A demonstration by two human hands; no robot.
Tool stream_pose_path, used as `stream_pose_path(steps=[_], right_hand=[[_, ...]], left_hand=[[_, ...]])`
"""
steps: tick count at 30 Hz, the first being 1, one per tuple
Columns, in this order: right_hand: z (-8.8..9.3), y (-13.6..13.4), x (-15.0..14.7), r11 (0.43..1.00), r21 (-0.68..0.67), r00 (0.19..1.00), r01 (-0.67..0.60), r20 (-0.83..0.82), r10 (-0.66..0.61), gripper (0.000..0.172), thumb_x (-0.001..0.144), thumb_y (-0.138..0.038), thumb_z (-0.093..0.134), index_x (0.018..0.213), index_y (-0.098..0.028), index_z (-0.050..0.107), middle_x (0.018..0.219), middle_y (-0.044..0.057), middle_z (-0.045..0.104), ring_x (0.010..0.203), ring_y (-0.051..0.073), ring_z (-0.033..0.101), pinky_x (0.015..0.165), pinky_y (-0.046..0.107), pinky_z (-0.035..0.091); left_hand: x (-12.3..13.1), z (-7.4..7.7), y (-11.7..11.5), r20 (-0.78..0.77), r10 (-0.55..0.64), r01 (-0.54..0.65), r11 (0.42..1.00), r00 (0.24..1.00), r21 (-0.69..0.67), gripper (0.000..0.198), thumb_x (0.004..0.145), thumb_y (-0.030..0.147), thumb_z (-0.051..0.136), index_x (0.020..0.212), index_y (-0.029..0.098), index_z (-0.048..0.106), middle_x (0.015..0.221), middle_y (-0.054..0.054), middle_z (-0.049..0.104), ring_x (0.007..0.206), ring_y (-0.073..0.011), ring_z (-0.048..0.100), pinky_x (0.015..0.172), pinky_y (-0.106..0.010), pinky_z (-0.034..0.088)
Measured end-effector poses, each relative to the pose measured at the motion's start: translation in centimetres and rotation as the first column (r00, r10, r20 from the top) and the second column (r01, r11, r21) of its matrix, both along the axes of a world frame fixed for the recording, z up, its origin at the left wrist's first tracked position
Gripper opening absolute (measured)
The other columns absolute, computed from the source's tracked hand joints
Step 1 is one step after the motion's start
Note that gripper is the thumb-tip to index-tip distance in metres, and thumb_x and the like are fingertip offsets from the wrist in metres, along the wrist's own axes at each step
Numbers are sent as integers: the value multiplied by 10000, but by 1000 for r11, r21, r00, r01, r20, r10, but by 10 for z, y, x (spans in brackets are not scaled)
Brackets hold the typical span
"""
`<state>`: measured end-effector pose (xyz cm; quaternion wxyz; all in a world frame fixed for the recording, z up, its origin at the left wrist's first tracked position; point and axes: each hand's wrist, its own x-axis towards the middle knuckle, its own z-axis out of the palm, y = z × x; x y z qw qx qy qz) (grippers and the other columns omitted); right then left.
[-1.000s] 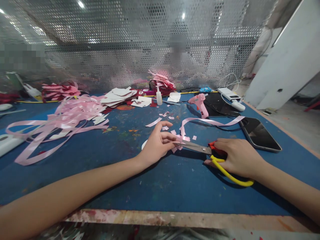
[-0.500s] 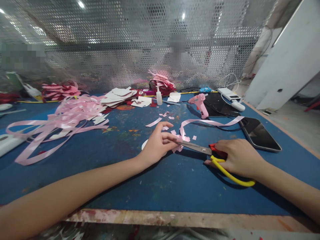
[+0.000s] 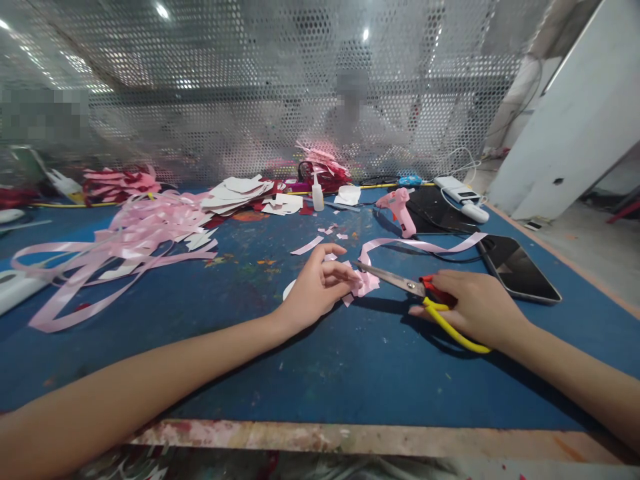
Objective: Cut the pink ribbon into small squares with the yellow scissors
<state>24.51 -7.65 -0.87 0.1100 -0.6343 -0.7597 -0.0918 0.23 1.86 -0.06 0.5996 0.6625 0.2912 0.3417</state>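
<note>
My left hand (image 3: 320, 283) is closed in a pinch on the end of a pink ribbon (image 3: 425, 245), just above the blue table. The ribbon's loose tail curls away to the right. My right hand (image 3: 483, 310) grips a pair of scissors (image 3: 393, 278), with one red and one yellow handle. Their blades look closed and point left, the tips at the ribbon near my left fingertips. Crumpled pink ribbon (image 3: 369, 283) and small cut bits show beside my fingers. A white disc (image 3: 289, 290) is partly hidden behind my left hand.
A pink glue gun (image 3: 403, 210) lies behind the ribbon, with a phone (image 3: 523, 270) to the right. A white bottle (image 3: 318, 195) stands at the back. At left are a heap of pink ribbon (image 3: 155, 223) and white cut pieces (image 3: 235, 193). A perforated metal screen (image 3: 250, 87) rises behind.
The scissors have shifted slightly up, so their tips sit higher against the ribbon, and the yellow handle has swung in toward my right hand. My left hand stays almost still.
</note>
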Motion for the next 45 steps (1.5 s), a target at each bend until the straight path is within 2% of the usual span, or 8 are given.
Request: stream_pose_path(steps=[7, 12, 16, 21, 27, 32, 36, 45], right_hand=[[6, 0, 3, 988, 126, 966, -93, -228, 120, 465, 756, -654, 475, 858, -201, 458, 868, 74, 524, 764, 200, 535, 665, 300, 417], [7, -2, -3, 999, -54, 990, -8, -141, 1, 408, 752, -615, 505, 678, -216, 464, 687, 6, 516, 596, 154, 505, 547, 262, 359], [5, -1, -4, 994, -75, 996, 75, -38, -78, 366, 760, -574, 494, 707, -211, 501, 715, 19, 559, 605, 175, 530, 531, 266, 327], [5, -1, -2, 989, -71, 991, 133, -9, -134, 353, 747, -552, 501, 644, -217, 463, 609, 11, 546, 523, 163, 484, 490, 255, 281], [4, -1, -2, 989, -84, 992, 122, -19, -124, 347, 728, -552, 527, 650, -219, 469, 560, 1, 544, 487, 153, 469, 469, 249, 265], [4, -2, 0, 998, 19, 994, 57, -93, -55, 336, 714, -537, 561, 757, -204, 534, 663, 4, 589, 558, 155, 529, 516, 247, 339], [3, -3, 0, 998, 69, 995, -6, -99, 12, 316, 741, -511, 551, 744, -195, 554, 659, 6, 576, 558, 147, 526, 534, 250, 359], [0, -3, 1, 998, 22, 996, -62, -61, 63, 320, 781, -504, 520, 710, -197, 576, 673, 21, 586, 599, 156, 556, 540, 256, 342]], left_hand=[[1, -2, 1, 39, -34, 34, 999, 999, -2, 436, 722, 106, 638, 1042, 209, 360, 781, 21, 636, 710, -135, 656, 717, -290, 493], [0, -1, 1, 50, 17, -16, 1000, 999, -19, 467, 696, 130, 680, 1031, 209, 365, 829, -1, 650, 717, -131, 654, 692, -264, 499], [0, 0, 1, 70, 69, -67, 997, 995, -28, 496, 680, 150, 711, 1032, 212, 367, 808, 13, 634, 663, -109, 636, 660, -246, 503], [1, 0, 3, 101, 71, -66, 997, 992, -46, 460, 695, 131, 688, 1025, 200, 374, 760, 22, 637, 656, -91, 608, 638, -219, 495], [1, 1, 3, 164, 83, -79, 997, 983, -26, 418, 717, 128, 671, 1021, 186, 390, 777, 25, 626, 677, -74, 595, 650, -195, 487], [2, 3, 0, 161, 89, -76, 994, 983, -84, 453, 695, 126, 684, 1025, 206, 385, 738, 41, 598, 659, -112, 619, 598, -230, 505], [2, 4, -1, 191, 90, -73, 993, 977, -96, 475, 679, 108, 691, 1028, 200, 383, 752, 34, 613, 671, -104, 619, 611, -218, 504], [1, 3, 0, 175, 91, -75, 992, 980, -99, 502, 663, 135, 713, 1039, 189, 385, 741, 16, 640, 637, -108, 632, 609, -223, 510]])
